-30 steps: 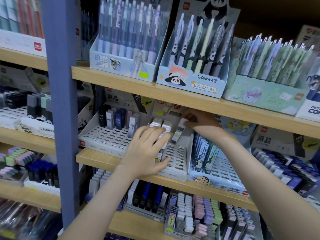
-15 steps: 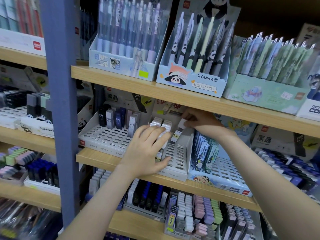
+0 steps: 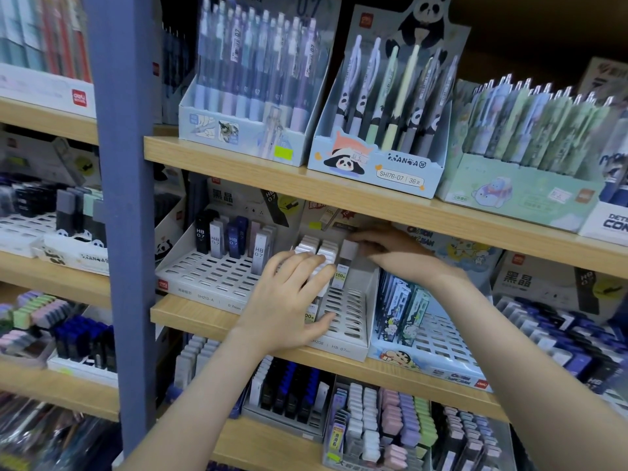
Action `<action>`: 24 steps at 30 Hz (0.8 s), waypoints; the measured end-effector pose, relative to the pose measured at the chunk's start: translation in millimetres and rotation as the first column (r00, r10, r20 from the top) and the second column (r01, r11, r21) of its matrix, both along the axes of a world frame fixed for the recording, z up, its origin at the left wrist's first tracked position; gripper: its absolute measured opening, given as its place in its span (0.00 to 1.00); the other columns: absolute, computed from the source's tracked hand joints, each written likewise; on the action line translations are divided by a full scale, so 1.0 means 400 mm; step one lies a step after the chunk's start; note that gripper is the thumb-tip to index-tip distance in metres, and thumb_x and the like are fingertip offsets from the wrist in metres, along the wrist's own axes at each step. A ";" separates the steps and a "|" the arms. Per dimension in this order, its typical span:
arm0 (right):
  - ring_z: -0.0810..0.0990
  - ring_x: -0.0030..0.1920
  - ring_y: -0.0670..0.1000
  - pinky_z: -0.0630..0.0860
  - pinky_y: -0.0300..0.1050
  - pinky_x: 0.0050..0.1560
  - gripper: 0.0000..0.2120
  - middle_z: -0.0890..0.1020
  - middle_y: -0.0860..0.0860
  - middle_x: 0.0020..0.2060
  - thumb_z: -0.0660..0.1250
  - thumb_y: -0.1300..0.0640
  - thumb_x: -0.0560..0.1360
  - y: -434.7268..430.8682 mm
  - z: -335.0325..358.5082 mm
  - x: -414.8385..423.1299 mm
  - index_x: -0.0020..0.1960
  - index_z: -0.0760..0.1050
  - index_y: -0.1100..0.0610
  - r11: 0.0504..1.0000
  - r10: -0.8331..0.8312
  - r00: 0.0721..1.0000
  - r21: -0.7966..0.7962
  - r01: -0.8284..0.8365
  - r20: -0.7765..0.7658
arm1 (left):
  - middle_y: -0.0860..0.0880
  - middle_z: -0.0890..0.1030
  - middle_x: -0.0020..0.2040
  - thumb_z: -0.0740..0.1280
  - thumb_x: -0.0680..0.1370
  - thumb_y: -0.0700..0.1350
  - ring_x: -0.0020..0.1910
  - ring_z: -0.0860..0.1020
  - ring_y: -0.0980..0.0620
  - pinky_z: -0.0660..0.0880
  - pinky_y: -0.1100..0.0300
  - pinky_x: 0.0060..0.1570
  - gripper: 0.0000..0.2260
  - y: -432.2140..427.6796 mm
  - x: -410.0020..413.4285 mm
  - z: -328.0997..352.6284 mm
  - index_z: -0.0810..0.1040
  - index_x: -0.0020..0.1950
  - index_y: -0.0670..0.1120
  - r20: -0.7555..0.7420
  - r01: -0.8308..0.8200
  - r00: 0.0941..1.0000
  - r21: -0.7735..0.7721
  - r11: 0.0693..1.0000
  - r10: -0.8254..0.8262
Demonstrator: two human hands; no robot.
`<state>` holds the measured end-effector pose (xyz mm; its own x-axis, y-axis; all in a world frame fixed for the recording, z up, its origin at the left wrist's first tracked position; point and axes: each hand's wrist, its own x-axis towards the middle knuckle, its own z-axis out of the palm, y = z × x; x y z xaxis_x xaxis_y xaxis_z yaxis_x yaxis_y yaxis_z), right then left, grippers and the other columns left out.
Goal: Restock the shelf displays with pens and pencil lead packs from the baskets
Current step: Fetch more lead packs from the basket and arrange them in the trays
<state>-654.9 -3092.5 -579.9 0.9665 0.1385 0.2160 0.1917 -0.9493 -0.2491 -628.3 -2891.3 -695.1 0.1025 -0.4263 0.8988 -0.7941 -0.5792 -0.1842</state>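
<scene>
A white slotted display tray stands on the middle shelf. White-capped lead packs stand in rows at its back. My left hand grips a bunch of lead packs over the tray's left side, with the thumb low against a pack's label. My right hand reaches in under the upper shelf and pinches the white cap of one lead pack at the right end of the back row. Its clear body with a "100" label points down into the tray.
Left of it is a wider white tray with HB 0.7 lead cases. A cartoon-printed tray sits on the right. Pen display boxes line the upper shelf. A blue upright post divides the shelving. More lead packs fill the lower shelf.
Both hands stay almost where they were. The right hand has eased the pinched pack slightly lower at the back row.
</scene>
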 end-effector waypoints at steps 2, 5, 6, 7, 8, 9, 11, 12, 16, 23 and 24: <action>0.65 0.69 0.50 0.59 0.36 0.62 0.17 0.67 0.48 0.71 0.59 0.56 0.80 0.001 -0.001 -0.002 0.67 0.71 0.47 0.999 -0.012 1.000 0.051 0.014 -0.029 | 0.43 0.79 0.57 0.70 0.69 0.57 0.58 0.73 0.46 0.66 0.50 0.63 0.28 0.000 0.000 0.000 0.70 0.63 0.44 -0.002 0.000 1.000 0.001 1.000 0.000; 0.64 0.70 0.50 0.58 0.38 0.62 0.16 0.67 0.47 0.71 0.60 0.48 0.80 0.002 0.000 -0.001 0.67 0.71 0.45 0.992 -0.021 0.997 0.119 0.030 -0.080 | 0.43 0.79 0.57 0.69 0.69 0.56 0.58 0.73 0.46 0.66 0.50 0.63 0.27 0.000 -0.001 0.001 0.71 0.63 0.44 -0.007 -0.002 1.000 0.003 1.000 0.002; 0.65 0.69 0.50 0.58 0.38 0.62 0.16 0.67 0.48 0.71 0.60 0.47 0.79 0.003 0.001 0.000 0.66 0.72 0.46 0.990 -0.023 0.996 0.133 0.035 -0.091 | 0.43 0.79 0.57 0.69 0.69 0.56 0.58 0.73 0.46 0.66 0.50 0.63 0.27 0.000 -0.002 0.001 0.71 0.63 0.44 -0.008 -0.002 1.000 0.003 1.000 0.002; 0.65 0.69 0.50 0.58 0.38 0.61 0.16 0.67 0.48 0.70 0.60 0.46 0.79 0.004 0.003 0.000 0.66 0.72 0.46 0.990 -0.024 0.995 0.137 0.037 -0.099 | 0.43 0.79 0.57 0.70 0.69 0.56 0.58 0.73 0.46 0.66 0.50 0.63 0.27 0.000 -0.002 0.002 0.71 0.63 0.44 -0.009 -0.003 1.000 0.003 1.000 0.003; 0.65 0.69 0.50 0.59 0.38 0.61 0.16 0.67 0.48 0.70 0.60 0.46 0.79 0.004 0.005 0.001 0.66 0.72 0.46 0.990 -0.025 0.994 0.136 0.039 -0.105 | 0.44 0.79 0.57 0.70 0.69 0.56 0.58 0.73 0.46 0.66 0.50 0.63 0.27 0.000 -0.003 0.002 0.71 0.63 0.44 -0.010 -0.004 1.000 0.003 1.000 0.004; 0.66 0.68 0.50 0.59 0.38 0.61 0.16 0.68 0.48 0.70 0.60 0.46 0.79 0.004 0.007 0.000 0.66 0.72 0.46 0.991 -0.022 0.994 0.130 0.036 -0.108 | 0.44 0.79 0.57 0.70 0.69 0.56 0.58 0.73 0.46 0.66 0.50 0.63 0.27 0.000 -0.003 0.002 0.71 0.63 0.44 -0.010 -0.007 1.000 0.004 1.000 0.007; 0.65 0.69 0.50 0.59 0.39 0.62 0.16 0.67 0.48 0.70 0.60 0.46 0.79 0.006 0.009 -0.002 0.66 0.72 0.46 0.993 -0.019 0.992 0.112 0.033 -0.121 | 0.43 0.79 0.57 0.70 0.69 0.55 0.58 0.73 0.46 0.66 0.50 0.63 0.27 0.000 -0.004 0.003 0.71 0.63 0.44 -0.010 -0.014 1.000 0.007 1.000 0.014; 0.64 0.70 0.50 0.59 0.40 0.63 0.17 0.66 0.48 0.71 0.60 0.46 0.79 0.008 0.009 -0.004 0.67 0.71 0.46 0.996 -0.019 0.992 0.083 0.030 -0.128 | 0.43 0.79 0.57 0.69 0.69 0.55 0.58 0.73 0.46 0.66 0.50 0.63 0.26 0.000 -0.004 0.002 0.71 0.63 0.44 -0.011 -0.016 1.000 0.007 1.000 0.016; 0.61 0.72 0.50 0.56 0.43 0.69 0.17 0.64 0.48 0.72 0.58 0.49 0.81 0.019 0.006 -0.013 0.69 0.69 0.47 0.996 -0.012 0.992 -0.086 0.001 -0.124 | 0.43 0.79 0.57 0.69 0.70 0.55 0.58 0.73 0.45 0.67 0.49 0.62 0.26 -0.002 -0.005 0.000 0.70 0.63 0.44 -0.019 -0.020 1.000 0.014 1.000 0.020; 0.66 0.69 0.52 0.62 0.39 0.59 0.23 0.67 0.48 0.72 0.56 0.40 0.79 0.023 0.013 -0.062 0.71 0.66 0.44 0.988 -0.151 0.987 0.008 0.152 -0.061 | 0.42 0.78 0.59 0.68 0.71 0.54 0.59 0.74 0.44 0.67 0.47 0.63 0.26 0.002 -0.024 0.003 0.70 0.64 0.43 -0.049 -0.073 0.996 0.051 0.996 0.076; 0.68 0.67 0.53 0.64 0.39 0.56 0.24 0.69 0.49 0.70 0.55 0.39 0.78 0.020 0.013 -0.081 0.71 0.66 0.46 0.981 -0.189 0.981 0.035 0.191 -0.041 | 0.41 0.78 0.60 0.68 0.71 0.54 0.61 0.73 0.44 0.66 0.47 0.63 0.26 -0.001 -0.035 0.001 0.70 0.65 0.43 -0.052 -0.100 0.993 0.042 0.994 0.102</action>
<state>-687.2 -3084.4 -574.8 0.9820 -0.0560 0.1804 -0.0014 -0.9572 -0.2896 -642.1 -2891.6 -694.8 0.1942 -0.4461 0.8737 -0.7414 -0.6500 -0.1671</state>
